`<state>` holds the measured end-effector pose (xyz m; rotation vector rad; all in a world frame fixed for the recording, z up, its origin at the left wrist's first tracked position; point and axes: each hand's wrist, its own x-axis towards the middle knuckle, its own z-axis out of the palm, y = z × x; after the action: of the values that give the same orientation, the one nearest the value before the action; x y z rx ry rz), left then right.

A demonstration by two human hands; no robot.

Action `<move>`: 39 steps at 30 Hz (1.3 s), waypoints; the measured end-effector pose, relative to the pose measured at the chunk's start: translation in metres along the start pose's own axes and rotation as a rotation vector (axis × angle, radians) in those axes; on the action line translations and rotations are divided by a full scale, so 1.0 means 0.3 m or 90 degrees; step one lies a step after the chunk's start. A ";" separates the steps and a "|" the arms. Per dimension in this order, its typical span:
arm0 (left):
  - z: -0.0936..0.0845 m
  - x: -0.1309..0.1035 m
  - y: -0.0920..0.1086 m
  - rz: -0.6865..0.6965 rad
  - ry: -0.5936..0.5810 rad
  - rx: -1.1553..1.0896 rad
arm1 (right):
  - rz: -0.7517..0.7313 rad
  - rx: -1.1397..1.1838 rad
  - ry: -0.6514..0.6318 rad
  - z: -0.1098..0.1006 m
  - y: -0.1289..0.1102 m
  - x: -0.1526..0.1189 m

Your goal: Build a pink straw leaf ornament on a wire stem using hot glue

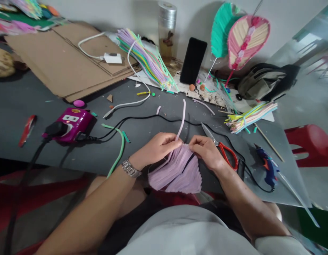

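A fan-shaped lilac craft piece (pixel 177 171), made of strips side by side with a dark line across it, hangs at the table's front edge between my hands. My left hand (pixel 164 146) is closed, thumb against fingers, on its upper left part. From that grip a pale pink strip (pixel 183 115) sticks up and curves over the table. My right hand (pixel 205 148) pinches the top right corner of the piece. Both fingertips nearly meet at its top. Orange-handled scissors (pixel 229 154) lie just right of my right hand, blades slightly apart.
A purple power adapter (pixel 73 122) and its black cable stretch across the table. Glue gun (pixel 268 166) lies right, near a strip bundle (pixel 250 117). Behind are cardboard (pixel 65 63), another bundle (pixel 148 60), a bottle (pixel 167 35), an upright phone (pixel 193 60) and leaf-shaped crafts (pixel 247 42).
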<state>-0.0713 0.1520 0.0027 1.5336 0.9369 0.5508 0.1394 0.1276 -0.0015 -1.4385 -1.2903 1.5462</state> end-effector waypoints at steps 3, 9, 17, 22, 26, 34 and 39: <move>-0.005 -0.011 0.002 -0.051 0.013 -0.021 | -0.037 0.020 0.024 -0.002 0.011 -0.009; -0.014 -0.005 -0.004 -0.077 -0.001 -0.043 | -0.086 0.123 -0.023 0.012 -0.003 -0.017; -0.021 -0.003 0.004 -0.077 0.011 -0.045 | -0.033 0.110 -0.098 -0.010 -0.005 -0.020; -0.018 -0.003 0.011 -0.053 0.024 -0.027 | -0.015 0.110 -0.134 -0.020 0.006 -0.017; -0.013 -0.007 0.012 -0.043 0.036 -0.020 | -0.012 0.105 -0.134 -0.017 0.008 -0.018; -0.009 -0.008 0.018 -0.040 0.033 -0.030 | -0.006 0.106 -0.136 -0.015 0.006 -0.014; -0.023 -0.008 0.018 -0.075 0.025 -0.070 | -0.015 0.093 -0.108 -0.036 0.010 -0.030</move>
<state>-0.0768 0.1543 0.0097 1.3642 1.0041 0.5408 0.1521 0.1207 -0.0004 -1.2186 -1.2571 1.7402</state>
